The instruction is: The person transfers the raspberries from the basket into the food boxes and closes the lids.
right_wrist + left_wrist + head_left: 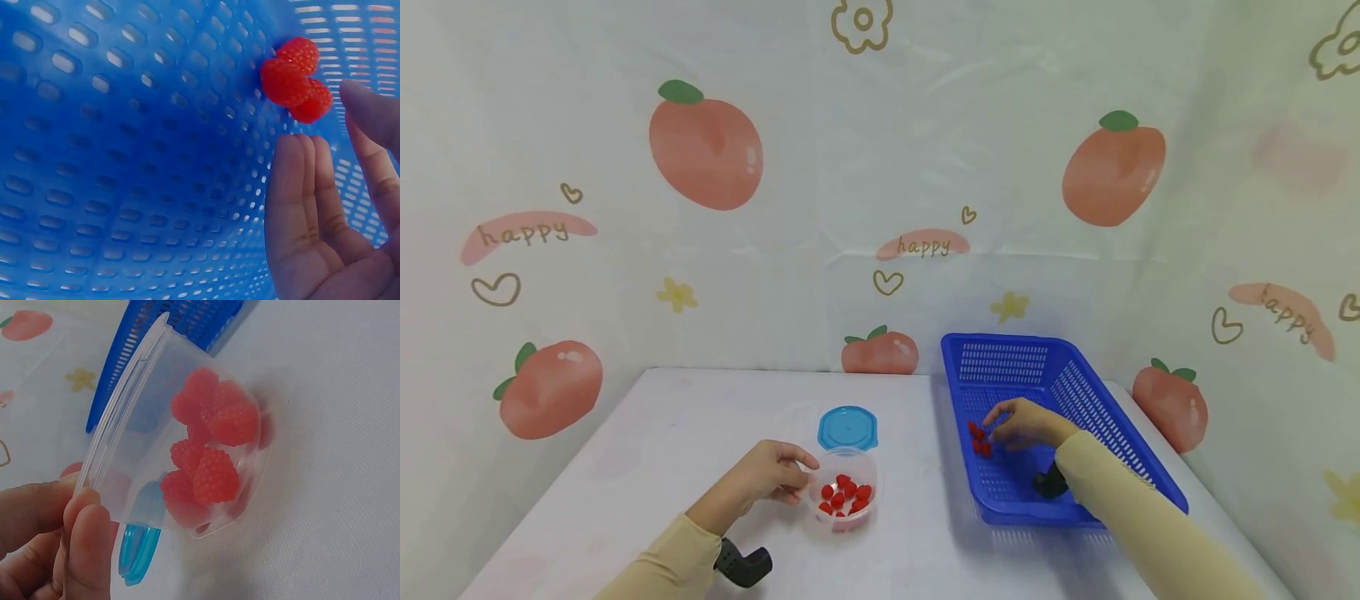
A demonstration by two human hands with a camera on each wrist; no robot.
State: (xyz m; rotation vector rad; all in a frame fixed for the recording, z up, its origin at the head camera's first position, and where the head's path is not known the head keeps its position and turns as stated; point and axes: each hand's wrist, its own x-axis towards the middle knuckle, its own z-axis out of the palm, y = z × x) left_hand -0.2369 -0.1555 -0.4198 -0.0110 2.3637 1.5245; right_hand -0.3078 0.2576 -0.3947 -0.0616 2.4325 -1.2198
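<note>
A clear plastic tub with several red raspberries inside stands on the white table. My left hand pinches the near-left side of its rim between thumb and fingers. Inside the blue basket, on the right, my right hand reaches toward a small cluster of raspberries by the left wall. Its fingers are fairly straight and spread from the thumb, with nothing between them. The fingertips sit just short of the berries in the right wrist view.
A blue round lid lies on the table right behind the tub. The basket has high perforated walls. A white curtain printed with fruit hangs behind the table and along its sides.
</note>
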